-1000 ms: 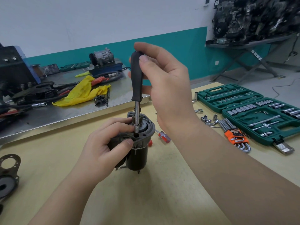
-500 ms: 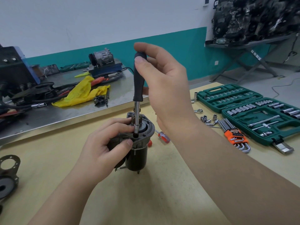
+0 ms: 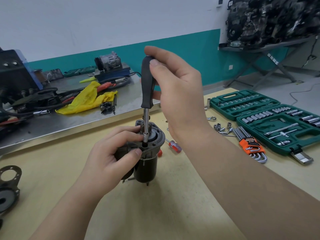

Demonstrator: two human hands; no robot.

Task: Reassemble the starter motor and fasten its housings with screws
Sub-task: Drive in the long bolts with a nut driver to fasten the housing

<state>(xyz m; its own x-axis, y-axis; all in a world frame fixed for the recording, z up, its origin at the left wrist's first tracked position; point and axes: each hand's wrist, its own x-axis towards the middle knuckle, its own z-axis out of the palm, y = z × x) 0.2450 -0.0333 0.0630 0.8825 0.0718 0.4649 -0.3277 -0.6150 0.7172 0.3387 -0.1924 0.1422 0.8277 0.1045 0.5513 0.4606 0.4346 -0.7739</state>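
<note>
The dark starter motor (image 3: 148,168) stands upright on the wooden table (image 3: 155,205), its grey end housing (image 3: 158,137) on top. My left hand (image 3: 110,156) grips the motor's upper left side, thumb and fingers curled around the housing rim. My right hand (image 3: 174,94) pinches the black handle of a socket driver (image 3: 147,84) near its top. The driver stands vertical, and its chrome socket tip (image 3: 145,137) sits in a hole in the housing flange. Any screw under the tip is hidden.
An open green socket set (image 3: 270,118) lies at the right, with orange-held hex keys (image 3: 251,144) and loose sockets (image 3: 221,127) beside it. A red screwdriver (image 3: 174,145) lies behind the motor. Another housing part (image 3: 7,186) sits at the left edge. A cluttered metal bench (image 3: 69,108) stands behind.
My right hand's fingers have shifted on the handle, the thumb sliding round its top as the driver turns in place. Left hand and motor stay still.
</note>
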